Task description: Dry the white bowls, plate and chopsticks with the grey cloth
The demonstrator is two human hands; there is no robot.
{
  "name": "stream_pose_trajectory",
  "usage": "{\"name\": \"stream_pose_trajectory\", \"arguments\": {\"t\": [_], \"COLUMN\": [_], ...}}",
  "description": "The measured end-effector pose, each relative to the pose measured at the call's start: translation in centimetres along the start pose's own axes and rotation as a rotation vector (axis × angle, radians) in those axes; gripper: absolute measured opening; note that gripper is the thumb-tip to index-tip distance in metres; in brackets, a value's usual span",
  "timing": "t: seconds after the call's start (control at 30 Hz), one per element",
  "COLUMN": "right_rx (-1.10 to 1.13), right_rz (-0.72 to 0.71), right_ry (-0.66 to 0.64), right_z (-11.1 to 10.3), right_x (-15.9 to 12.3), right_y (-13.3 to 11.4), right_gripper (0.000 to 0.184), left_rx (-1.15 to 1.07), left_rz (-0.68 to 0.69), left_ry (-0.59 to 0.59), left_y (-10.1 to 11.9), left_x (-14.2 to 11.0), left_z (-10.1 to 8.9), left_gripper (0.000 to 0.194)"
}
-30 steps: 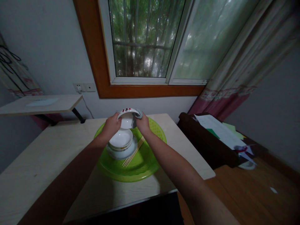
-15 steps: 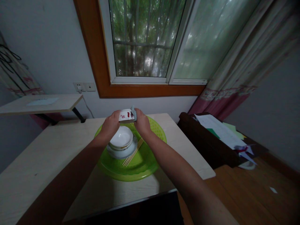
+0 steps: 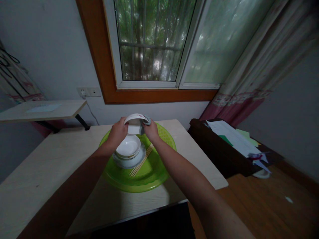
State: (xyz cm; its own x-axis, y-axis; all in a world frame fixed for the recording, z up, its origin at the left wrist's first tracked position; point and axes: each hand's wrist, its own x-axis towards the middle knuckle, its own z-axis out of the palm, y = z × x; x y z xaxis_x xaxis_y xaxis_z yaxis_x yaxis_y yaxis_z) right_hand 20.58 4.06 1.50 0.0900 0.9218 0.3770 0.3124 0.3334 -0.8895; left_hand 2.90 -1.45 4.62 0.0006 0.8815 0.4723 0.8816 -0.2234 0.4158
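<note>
Pale table fills lwr L & ctr of frame, w/ a green tray at lwr ctr. On the tray's L side, a plate bears stacked bowls. A held bowl is up mid-frame, just above the stack in view. Left hand grasps its L rim; right hand clasps the R rim thru a gray cloth; how firmly, can't tell.

Main risk appears to be a slip, b/c smooth glaze plus cloth btwn hand & rim could weaken the hold, esp. w/ the bowl tipped; a drop might chip it or the stack. A knock's possible too, as clearance looks slim.

Held bowl is tilted, mouth toward lwr edge of frame; being round, no real long axis, its width running L to R btwn hands. Chopsticks, R of the plate, slant lwr L to upper R.
</note>
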Motion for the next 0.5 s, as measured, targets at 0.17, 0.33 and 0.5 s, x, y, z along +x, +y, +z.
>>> {"name": "stream_pose_trajectory", "arguments": {"t": [0.17,0.33,0.5], "right_rx": [-0.101,-0.285,-0.413], "right_rz": [-0.134,-0.262,-0.312], "right_ry": [-0.029,-0.097,-0.139], "right_z": [-0.9,-1.8,-1.9], "right_x": [-0.7,-1.2,-1.6], "right_y": [-0.7,-1.7,-2.6], "right_gripper": [0.029,0.045,0.057], "left_rx": [0.011,0.189,0.279], "left_rz": [0.016,0.073,0.104], "left_ry": [0.016,-0.042,-0.043], "left_y": [0.1,0.9,0.7], "left_x": [-0.1,-0.5,-0.7], "left_z": [-0.4,-1.1,-1.0], "left_gripper": [0.039,0.048,0.054]}}
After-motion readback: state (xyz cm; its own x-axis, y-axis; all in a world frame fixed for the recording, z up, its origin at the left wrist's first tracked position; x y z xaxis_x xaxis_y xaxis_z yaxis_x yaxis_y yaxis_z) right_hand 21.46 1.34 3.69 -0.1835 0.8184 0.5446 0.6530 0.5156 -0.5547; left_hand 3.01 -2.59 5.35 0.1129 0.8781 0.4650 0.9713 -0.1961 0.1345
